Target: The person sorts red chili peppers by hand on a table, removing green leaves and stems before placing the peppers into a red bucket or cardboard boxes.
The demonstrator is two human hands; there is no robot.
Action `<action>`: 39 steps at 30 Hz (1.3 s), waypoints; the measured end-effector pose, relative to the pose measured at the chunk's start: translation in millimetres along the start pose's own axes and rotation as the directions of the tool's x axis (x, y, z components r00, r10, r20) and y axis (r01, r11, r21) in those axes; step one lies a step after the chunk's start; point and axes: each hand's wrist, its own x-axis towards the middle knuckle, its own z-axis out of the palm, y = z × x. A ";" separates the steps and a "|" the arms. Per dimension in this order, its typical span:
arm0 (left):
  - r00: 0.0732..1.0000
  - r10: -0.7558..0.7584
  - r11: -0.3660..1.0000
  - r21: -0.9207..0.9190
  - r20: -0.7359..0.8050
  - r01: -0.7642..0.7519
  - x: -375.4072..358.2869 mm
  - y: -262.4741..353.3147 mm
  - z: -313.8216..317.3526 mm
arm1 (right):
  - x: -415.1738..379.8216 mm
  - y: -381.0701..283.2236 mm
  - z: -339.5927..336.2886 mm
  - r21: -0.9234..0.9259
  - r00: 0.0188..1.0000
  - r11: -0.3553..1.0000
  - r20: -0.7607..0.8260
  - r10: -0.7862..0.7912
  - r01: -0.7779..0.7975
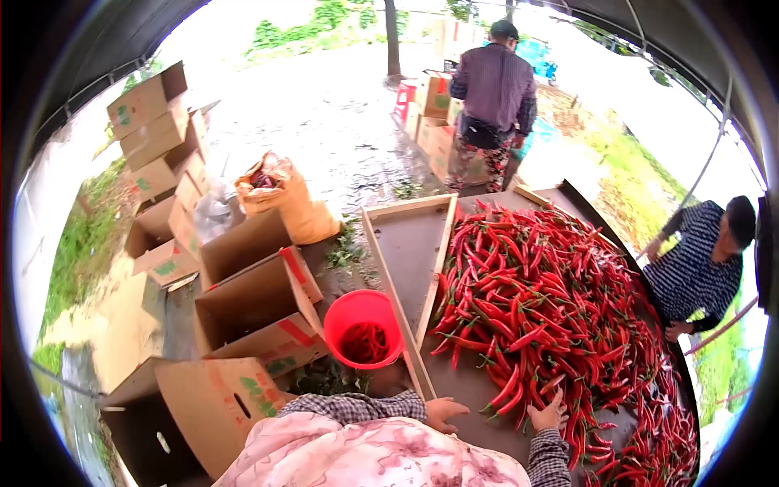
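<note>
A large heap of red chili peppers with green stems covers much of the dark table. My right hand is at the heap's near edge, its fingers spread and touching peppers. Nothing is gripped in it that I can see. Beside the wooden frame, my left hand rests on the table's near left part, fingers apart and empty. Left of the frame stands a red bucket with some red peppers inside.
Open cardboard boxes stand at the left, with stacked boxes behind. An orange sack stands beyond the bucket. One person faces away at the back; another person stands at the table's right edge.
</note>
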 end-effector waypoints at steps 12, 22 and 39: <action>0.857 -0.422 0.677 -0.732 -0.295 0.081 -101.7 -87.6 -52.7 | -0.8 -50.4 -8.4 0.086 0.917 0.945 -0.284 -0.279 0.315; 0.690 -0.712 0.692 -0.298 -0.129 0.658 -216.5 -227.3 38.0 | -17.4 -119.9 65.6 -0.278 0.956 0.915 0.068 -0.284 0.292; 0.625 -0.781 0.562 -0.416 0.020 0.715 -222.9 -307.3 83.6 | -17.3 -113.4 59.8 -0.310 0.931 0.878 0.152 -0.333 0.365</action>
